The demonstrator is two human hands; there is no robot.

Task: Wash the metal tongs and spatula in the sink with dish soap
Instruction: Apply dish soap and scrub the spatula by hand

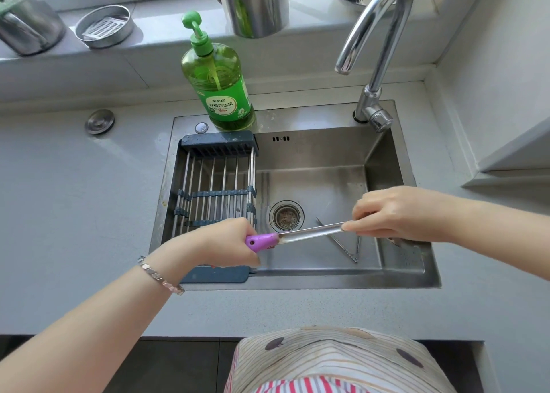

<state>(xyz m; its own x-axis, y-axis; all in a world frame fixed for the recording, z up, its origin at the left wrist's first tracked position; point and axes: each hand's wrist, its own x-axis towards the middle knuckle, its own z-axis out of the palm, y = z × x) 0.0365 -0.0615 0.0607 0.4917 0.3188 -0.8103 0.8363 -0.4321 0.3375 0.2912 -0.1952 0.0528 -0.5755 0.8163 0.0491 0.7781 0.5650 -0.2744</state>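
Right now, two bare hands are holding one long metal tool over the sink point(416, 261). I think it is the spatula point(309, 234), but its far end is hiding behind the right hand, so I cannot be sure. The left hand point(226, 242) is wrapping tight around the purple handle point(262, 241). A shiny bracelet point(160, 275) is sitting on that wrist. The right hand point(395, 214) is pinching the metal shaft with its fingertips point(349, 227), fingers pressed together. The tool is lying almost flat in the air, above the drain point(286, 216).

Down on the sink floor, the metal tongs point(342, 245) are lying in a V shape, just under the right hand. They are touching nobody.

A rack point(217, 193) with metal bars is sitting across the left side of the sink. Behind it, the green dish soap bottle point(218, 83) is standing upright on the sink's back edge. The tap point(375, 44) is curving over the back right corner, and no water is showing. Metal cups point(253, 6) are standing on the windowsill.
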